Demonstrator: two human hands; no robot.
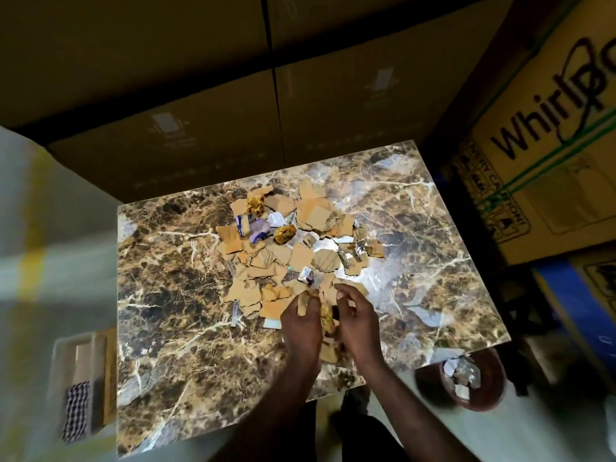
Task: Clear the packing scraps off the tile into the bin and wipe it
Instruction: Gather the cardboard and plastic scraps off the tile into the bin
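A heap of packing scraps (293, 251), mostly torn brown cardboard mixed with bits of white paper, silvery wrapper and two crumpled gold foil balls, lies spread over the middle of a glossy brown marble-patterned tile (173, 328). At the near edge of the heap both hands work close together. The left hand (301, 323) has its fingers curled round a piece of cardboard, pinching it up off the surface. The right hand (356, 318) is curled as well, thumb and forefinger bent over the scraps, with a gold-coloured wad (327, 316) wedged between the two hands; which hand actually holds that wad is hard to make out, and whether the right fingers grip anything cannot be told. More cardboard lies under the wrists, partly hidden by them. Just off the tile's near right corner sits a round reddish-brown bin (493, 388), blurred, with a few pale and silvery scraps already in it. To the left of the tile, on the pale floor, a checked cloth (77, 410) lies on the near end of a shallow tray (63, 355) whose details are smeared by blur. Large cardboard cartons (200, 128) stand dark behind the tile, and one at the right (550, 181) bears black lettering cut off by the picture's edge, with a blue box (573, 305) below it.
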